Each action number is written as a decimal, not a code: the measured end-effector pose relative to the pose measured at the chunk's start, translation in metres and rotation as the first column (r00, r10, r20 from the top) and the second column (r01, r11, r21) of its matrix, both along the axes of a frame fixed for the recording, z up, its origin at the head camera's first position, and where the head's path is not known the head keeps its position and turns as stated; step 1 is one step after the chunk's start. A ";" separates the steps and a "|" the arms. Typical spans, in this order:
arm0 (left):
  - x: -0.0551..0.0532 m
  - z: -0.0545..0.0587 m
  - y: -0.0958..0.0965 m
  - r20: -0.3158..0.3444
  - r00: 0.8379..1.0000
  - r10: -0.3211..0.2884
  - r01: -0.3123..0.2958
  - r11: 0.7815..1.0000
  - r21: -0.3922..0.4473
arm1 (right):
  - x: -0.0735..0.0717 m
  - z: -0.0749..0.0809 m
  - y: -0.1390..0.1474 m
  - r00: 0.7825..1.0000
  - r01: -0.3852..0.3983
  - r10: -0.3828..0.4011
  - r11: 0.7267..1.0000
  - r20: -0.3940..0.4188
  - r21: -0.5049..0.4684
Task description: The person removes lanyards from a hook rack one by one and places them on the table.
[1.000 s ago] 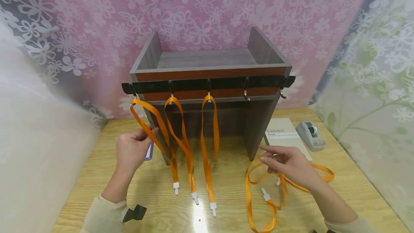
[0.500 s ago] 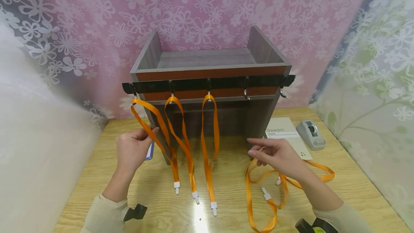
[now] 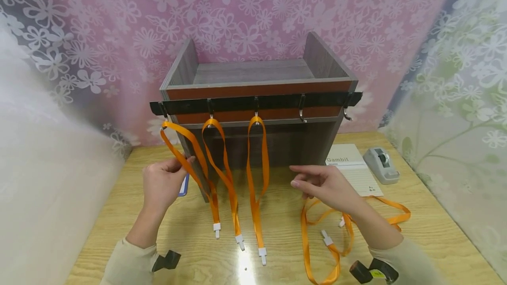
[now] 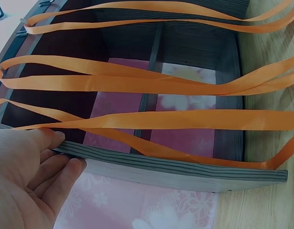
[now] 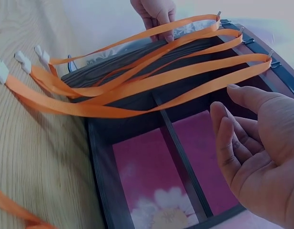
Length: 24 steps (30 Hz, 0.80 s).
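Three orange lanyards with white clips hang from hooks on a black strip across the grey wooden shelf: the left lanyard, the middle lanyard and the right lanyard. My left hand pinches the front edge of the shelf's left side panel, thumb on one face and fingers on the other, close to the left lanyard. Nothing is in my right hand; it hovers before the shelf's opening with loosely bent fingers. In the right wrist view its thumb points toward the nearest hanging lanyard.
More orange lanyards lie tangled on the wooden table under my right forearm. A Gambit notepad and a grey tape dispenser stand at the right. Two bare hooks are on the strip's right. A blue-edged card lies behind the left hand.
My right hand has moved left and slightly away from me, from above the loose lanyards to before the shelf's opening. The left hand and hanging lanyards have stayed put.
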<state>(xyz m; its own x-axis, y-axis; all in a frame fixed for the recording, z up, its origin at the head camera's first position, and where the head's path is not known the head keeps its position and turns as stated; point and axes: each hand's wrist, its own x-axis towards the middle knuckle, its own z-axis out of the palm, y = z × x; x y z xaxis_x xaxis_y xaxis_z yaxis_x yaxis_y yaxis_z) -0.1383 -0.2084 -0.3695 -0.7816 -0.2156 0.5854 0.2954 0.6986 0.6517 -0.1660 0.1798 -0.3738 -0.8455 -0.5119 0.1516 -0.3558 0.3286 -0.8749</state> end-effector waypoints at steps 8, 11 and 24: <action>-0.002 0.001 0.000 -0.014 1.000 0.003 -0.003 1.000 0.001 | -0.006 0.003 -0.018 0.999 -0.026 0.027 0.999 0.043 -0.033; -0.002 0.001 0.000 -0.015 1.000 0.005 -0.005 1.000 0.001 | -0.008 0.001 -0.025 0.997 -0.053 0.056 0.997 0.049 -0.061; 0.001 0.001 0.001 -0.019 1.000 0.007 -0.007 1.000 -0.001 | -0.014 -0.002 -0.054 0.989 -0.107 0.114 0.991 0.096 -0.081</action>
<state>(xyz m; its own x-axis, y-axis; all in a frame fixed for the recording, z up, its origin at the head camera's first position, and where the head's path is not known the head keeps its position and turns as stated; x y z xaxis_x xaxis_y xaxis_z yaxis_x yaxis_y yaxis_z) -0.1376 -0.2074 -0.3687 -0.7687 -0.2202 0.6005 0.3030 0.7015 0.6451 -0.1802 0.1261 -0.3762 -0.7973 -0.5934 0.1105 -0.2953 0.2237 -0.9289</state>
